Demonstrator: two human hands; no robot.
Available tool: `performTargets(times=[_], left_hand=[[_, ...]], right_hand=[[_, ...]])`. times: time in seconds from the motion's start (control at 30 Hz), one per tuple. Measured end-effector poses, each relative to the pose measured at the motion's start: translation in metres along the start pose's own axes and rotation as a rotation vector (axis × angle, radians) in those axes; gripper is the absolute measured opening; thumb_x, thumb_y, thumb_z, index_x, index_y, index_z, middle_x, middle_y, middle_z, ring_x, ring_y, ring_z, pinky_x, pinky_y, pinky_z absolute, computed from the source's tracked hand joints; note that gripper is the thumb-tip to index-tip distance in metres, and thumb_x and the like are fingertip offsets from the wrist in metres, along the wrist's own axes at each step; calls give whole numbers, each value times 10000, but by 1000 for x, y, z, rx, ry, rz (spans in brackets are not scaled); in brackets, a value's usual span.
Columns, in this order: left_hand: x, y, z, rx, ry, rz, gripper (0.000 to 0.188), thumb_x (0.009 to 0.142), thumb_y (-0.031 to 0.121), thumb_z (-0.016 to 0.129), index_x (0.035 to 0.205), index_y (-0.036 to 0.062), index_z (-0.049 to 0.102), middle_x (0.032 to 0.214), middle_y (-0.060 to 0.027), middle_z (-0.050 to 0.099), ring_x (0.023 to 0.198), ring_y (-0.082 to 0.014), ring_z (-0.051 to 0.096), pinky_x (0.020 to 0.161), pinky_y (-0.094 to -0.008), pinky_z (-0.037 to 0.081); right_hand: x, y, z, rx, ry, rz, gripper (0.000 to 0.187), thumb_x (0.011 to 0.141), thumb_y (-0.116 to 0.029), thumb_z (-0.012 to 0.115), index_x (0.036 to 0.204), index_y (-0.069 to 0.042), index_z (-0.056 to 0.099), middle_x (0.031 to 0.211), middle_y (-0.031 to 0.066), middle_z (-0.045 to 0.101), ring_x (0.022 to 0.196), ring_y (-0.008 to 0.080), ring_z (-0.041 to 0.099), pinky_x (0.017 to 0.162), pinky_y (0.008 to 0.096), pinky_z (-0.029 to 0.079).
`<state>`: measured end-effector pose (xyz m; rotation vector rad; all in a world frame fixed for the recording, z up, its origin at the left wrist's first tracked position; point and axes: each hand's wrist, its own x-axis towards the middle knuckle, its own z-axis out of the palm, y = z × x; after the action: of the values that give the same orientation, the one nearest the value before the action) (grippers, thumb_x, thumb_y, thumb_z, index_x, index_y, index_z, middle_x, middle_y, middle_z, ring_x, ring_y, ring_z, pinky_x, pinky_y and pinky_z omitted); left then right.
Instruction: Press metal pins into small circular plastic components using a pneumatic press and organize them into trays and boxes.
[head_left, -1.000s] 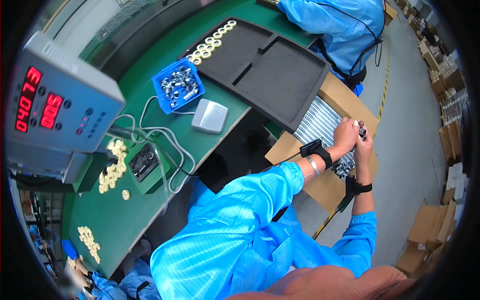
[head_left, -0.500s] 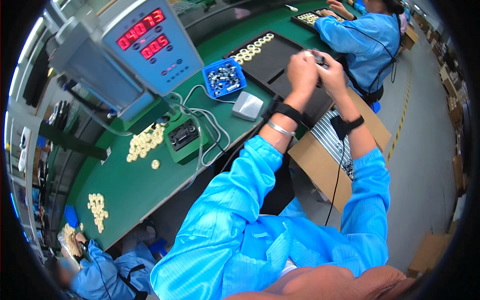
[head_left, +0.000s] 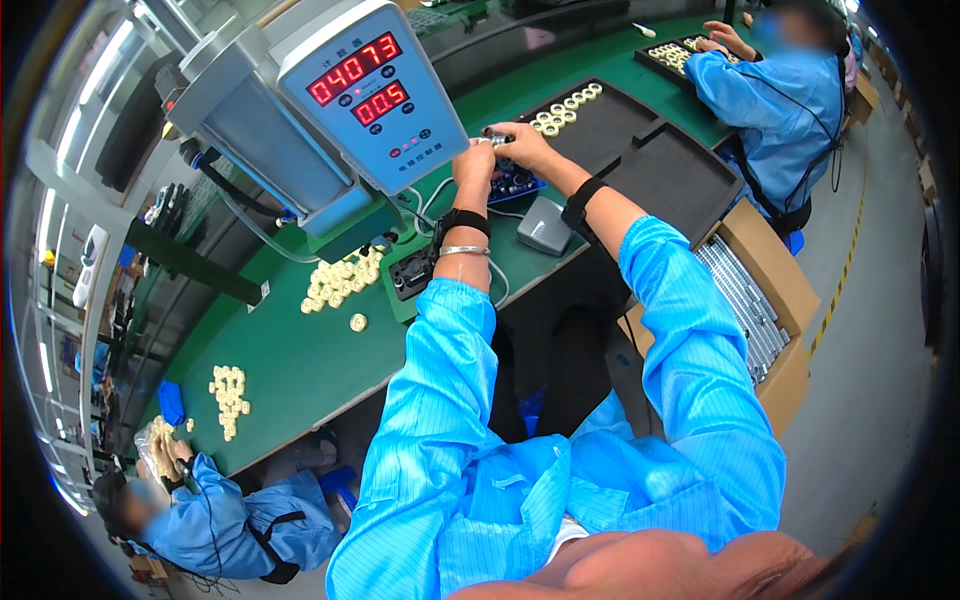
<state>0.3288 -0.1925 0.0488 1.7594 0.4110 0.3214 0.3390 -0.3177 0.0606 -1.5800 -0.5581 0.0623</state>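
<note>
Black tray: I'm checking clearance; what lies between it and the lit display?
Head view: left hand, right hand, a held metal part, a blue bin.

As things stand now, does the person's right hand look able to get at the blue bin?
Probably yes: the right hand appears close to the blue bin, and no barrier shows between them. However, it seems occupied with a metal part.

The left hand [head_left: 474, 166] and right hand [head_left: 528, 150] meet at a small silver metal part [head_left: 498, 140] near a blue plastic bin [head_left: 528, 191] on the green table [head_left: 300, 372]. To their left stands a pale blue control box [head_left: 372, 100] with red digits; to their right, a flat black tray [head_left: 662, 178] bears cream-coloured rings [head_left: 570, 103].
</note>
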Motion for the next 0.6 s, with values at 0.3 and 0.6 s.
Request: performTargets(times=[0.3,0.6], left_hand=[[-43,32,13,761,77,354,286,790,228,591,983,68,728,1037,-174,699,978,-370,656,854,-463,509],[-64,14,17,1036,28,372,218,875,179,580,916,27,731,961,-188,714,926,-346,694,796,-450,554]], right_hand=[[4,22,-25,-205,58,62,532,720,106,540,1248,67,585,1188,190,648,1106,250,619,950,326,482],[-35,-8,-25,-976,-222,-123,338,715,-34,620,1045,-26,690,1031,188,678,999,371,633,865,438,498]])
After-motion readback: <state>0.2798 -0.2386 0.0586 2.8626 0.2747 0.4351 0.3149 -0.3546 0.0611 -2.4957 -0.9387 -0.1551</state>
